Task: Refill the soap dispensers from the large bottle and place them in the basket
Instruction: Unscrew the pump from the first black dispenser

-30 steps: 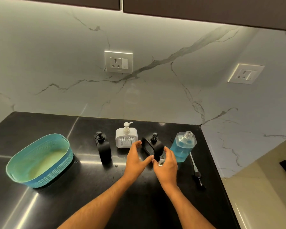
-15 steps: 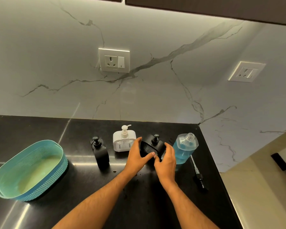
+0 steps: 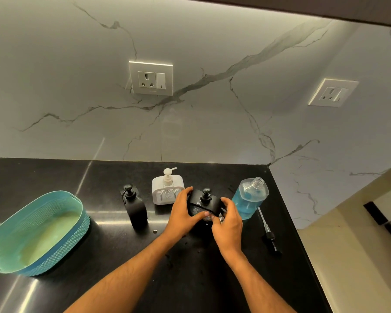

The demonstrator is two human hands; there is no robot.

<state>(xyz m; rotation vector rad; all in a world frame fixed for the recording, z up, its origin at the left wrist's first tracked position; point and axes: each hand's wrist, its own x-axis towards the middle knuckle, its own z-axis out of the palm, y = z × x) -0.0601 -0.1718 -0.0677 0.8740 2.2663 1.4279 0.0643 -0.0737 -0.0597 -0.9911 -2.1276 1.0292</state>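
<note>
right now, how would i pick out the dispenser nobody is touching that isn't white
On the black counter, look right of the teal basket. The tall black dispenser stands alone there, slimmer than the white dispenser behind it.

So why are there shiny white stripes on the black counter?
Head view: the stripes are glare, light bouncing off the glossy black counter, brightest near the teal basket; the wide lens also bends the edges of the picture.
</note>
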